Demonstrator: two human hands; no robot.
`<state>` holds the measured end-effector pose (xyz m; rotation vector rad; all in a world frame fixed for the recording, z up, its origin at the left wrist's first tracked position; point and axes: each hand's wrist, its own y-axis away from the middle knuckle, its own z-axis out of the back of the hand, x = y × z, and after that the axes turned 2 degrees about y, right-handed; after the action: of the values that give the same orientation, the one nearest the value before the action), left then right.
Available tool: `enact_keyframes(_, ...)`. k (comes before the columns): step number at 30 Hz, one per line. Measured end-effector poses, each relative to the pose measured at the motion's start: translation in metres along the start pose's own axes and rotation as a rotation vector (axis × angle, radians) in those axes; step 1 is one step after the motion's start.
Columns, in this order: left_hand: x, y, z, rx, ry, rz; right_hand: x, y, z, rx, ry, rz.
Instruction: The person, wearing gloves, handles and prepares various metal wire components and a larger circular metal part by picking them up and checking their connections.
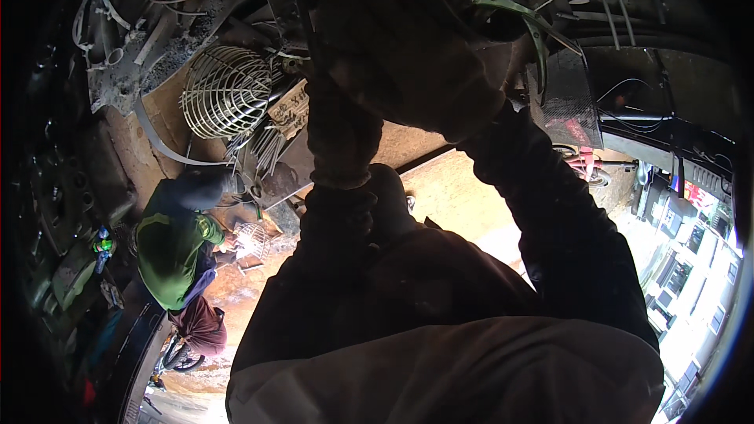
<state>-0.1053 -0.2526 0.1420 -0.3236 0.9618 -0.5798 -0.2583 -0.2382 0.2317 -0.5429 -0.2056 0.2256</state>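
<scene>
My left hand [342, 137], in a glove below a dark sleeve, reaches up at the middle of the view. My right hand [463, 98], also gloved, is bent inward beside it. Both are in deep shadow against a large dark shape whose kind I cannot make out. The fingers of both hands are hidden, so what they hold does not show. Nearest to my right hand is a pale green plier-like clamp [510, 8] with splayed handles, by a dark rounded rim.
A wire-cage basket [228, 93] lies at left beside thin metal rods [269, 149] and a marked cardboard piece [290, 110]. Scrap metal strips [161, 35] crowd the upper left. A person in green [169, 255] works beside a bright glow below. A mesh panel [573, 98] stands at right.
</scene>
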Motion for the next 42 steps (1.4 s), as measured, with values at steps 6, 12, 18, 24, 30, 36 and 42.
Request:
enact_keyframes(6, -0.012, -0.007, 0.000, 0.128, -0.078, 0.189, -0.001, -0.001, -0.015, 0.022, 0.004, -0.065)
enact_keyframes(12, 0.006, -0.016, -0.001, 0.077, 0.250, 0.342, 0.011, -0.004, -0.012, 0.004, -0.068, -0.146)
enact_keyframes(18, 0.022, -0.032, 0.001, 0.121, 0.800, 0.670, 0.020, -0.009, -0.018, -0.051, -0.071, -0.261)
enact_keyframes(24, 0.022, -0.037, 0.010, 0.143, 1.255, 0.770, 0.018, -0.007, -0.017, -0.054, -0.123, -0.288)
enact_keyframes(30, 0.007, -0.045, 0.011, 0.116, 0.759, 0.462, 0.002, -0.008, -0.015, -0.079, -0.093, -0.164)
enact_keyframes(36, 0.027, -0.034, 0.002, 0.030, 1.791, 1.035, 0.007, -0.010, -0.005, -0.047, -0.108, -0.187)
enact_keyframes(42, 0.023, -0.031, 0.008, 0.105, 1.940, 0.954, 0.001, -0.008, -0.015, -0.050, 0.013, -0.142)
